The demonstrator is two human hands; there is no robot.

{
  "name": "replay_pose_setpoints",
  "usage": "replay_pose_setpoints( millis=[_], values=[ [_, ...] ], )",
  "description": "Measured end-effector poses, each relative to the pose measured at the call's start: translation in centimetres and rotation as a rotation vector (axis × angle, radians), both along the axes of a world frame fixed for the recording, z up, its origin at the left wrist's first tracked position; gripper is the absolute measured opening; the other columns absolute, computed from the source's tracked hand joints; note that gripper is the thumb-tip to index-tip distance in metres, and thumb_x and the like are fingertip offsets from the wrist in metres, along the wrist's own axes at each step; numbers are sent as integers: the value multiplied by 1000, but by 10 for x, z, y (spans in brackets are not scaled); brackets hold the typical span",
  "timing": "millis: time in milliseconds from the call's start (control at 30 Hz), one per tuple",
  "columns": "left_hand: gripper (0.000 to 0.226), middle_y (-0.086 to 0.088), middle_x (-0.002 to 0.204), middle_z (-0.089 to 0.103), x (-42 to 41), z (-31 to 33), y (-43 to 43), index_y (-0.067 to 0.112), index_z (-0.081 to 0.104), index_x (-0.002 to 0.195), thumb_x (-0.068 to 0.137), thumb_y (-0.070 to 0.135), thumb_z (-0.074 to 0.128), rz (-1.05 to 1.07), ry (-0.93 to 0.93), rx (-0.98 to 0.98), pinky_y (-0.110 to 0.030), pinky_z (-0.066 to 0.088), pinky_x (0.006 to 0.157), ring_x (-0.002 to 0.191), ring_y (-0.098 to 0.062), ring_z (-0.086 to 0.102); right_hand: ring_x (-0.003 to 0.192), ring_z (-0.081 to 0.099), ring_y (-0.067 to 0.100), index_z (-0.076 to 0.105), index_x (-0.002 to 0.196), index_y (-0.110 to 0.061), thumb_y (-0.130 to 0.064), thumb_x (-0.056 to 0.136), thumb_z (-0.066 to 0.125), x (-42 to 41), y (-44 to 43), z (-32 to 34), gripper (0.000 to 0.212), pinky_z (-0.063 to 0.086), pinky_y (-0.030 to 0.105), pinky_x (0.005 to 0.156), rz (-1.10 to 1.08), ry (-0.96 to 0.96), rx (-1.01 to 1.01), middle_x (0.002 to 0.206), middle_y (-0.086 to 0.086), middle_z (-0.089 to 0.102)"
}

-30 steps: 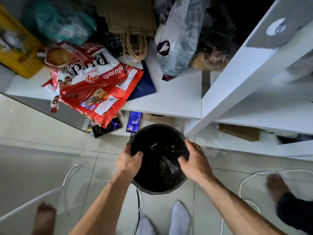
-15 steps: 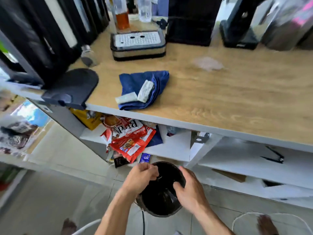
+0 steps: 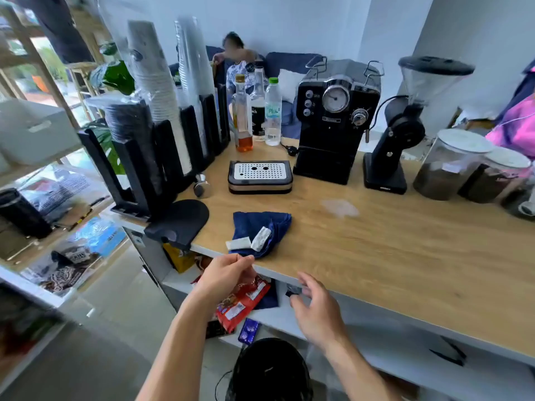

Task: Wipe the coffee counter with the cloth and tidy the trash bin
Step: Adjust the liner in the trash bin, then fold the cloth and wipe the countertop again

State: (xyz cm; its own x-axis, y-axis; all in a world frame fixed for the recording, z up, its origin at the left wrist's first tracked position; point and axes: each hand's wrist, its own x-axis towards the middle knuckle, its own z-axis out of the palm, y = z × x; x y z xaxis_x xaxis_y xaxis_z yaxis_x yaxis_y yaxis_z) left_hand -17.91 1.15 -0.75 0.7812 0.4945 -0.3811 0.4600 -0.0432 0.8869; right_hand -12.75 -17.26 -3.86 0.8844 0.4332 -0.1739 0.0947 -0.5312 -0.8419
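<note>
A dark blue cloth [image 3: 260, 224] lies crumpled near the front edge of the wooden counter [image 3: 376, 256], with two white scraps [image 3: 238, 243] on it. My left hand [image 3: 224, 277] is raised to the counter edge, fingers pinched together right at the cloth's near corner; nothing shows inside them. My right hand [image 3: 317, 309] hovers below the counter edge with fingers spread and empty. The black-lined trash bin [image 3: 269, 369] stands on the floor beneath both hands, apart from them. A pale smear [image 3: 340, 208] marks the counter right of the cloth.
On the counter stand a drip tray [image 3: 260, 176], an espresso machine [image 3: 335, 120], a grinder [image 3: 402, 134], jars [image 3: 451, 166], bottles [image 3: 243, 117] and cup holders [image 3: 162, 117]. Red snack bags [image 3: 243, 302] fill the shelf below. A person sits behind.
Both hands have let go of the bin's rim and risen to the counter edge. The view has swung up from the bin to the counter.
</note>
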Motion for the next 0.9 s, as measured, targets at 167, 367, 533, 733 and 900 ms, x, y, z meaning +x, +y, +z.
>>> replay_pose_setpoints(
  millis=[167, 367, 533, 733, 900],
  values=[
    [26, 2, 73, 71, 22, 20, 19, 14, 63, 72, 92, 30, 60, 89, -84, 67, -23, 44, 55, 63, -7, 66, 125, 45, 16, 40, 137, -16, -18, 86, 52, 28, 26, 40, 52, 38, 35, 106, 27, -120, 41, 140, 3, 46],
    [12, -1, 84, 70, 53, 16, 61, 24, 64, 76, 85, 30, 59, 159, 39, 323, -36, 51, 78, 87, -24, 65, 123, 46, 20, 44, 135, -14, -21, 84, 53, 76, 70, 48, 52, 36, 28, 101, 21, -223, -47, 137, 4, 48],
    [19, 2, 85, 62, 74, 0, 80, 28, 61, 77, 80, 43, 51, -24, 303, 565, -32, 44, 74, 83, -26, 58, 128, 39, 20, 41, 137, -16, -24, 86, 49, 108, 95, 34, 53, 28, 27, 106, 138, -303, -218, 141, 3, 43],
    [27, 1, 84, 64, 82, -13, 90, 20, 65, 83, 75, 45, 56, -215, 385, 669, -30, 44, 67, 81, -23, 61, 103, 49, 22, 60, 111, -28, -31, 83, 50, 122, 87, 19, 30, 38, 29, 85, 197, -313, -318, 106, -4, 60],
    [18, -3, 79, 70, 85, -21, 96, 18, 64, 67, 81, 30, 66, -230, 312, 561, -32, 53, 68, 77, -21, 65, 85, 46, 18, 51, 83, -22, -27, 77, 54, 119, 57, 3, 9, 31, 28, 69, 160, -351, -393, 86, -6, 56]
  ],
)
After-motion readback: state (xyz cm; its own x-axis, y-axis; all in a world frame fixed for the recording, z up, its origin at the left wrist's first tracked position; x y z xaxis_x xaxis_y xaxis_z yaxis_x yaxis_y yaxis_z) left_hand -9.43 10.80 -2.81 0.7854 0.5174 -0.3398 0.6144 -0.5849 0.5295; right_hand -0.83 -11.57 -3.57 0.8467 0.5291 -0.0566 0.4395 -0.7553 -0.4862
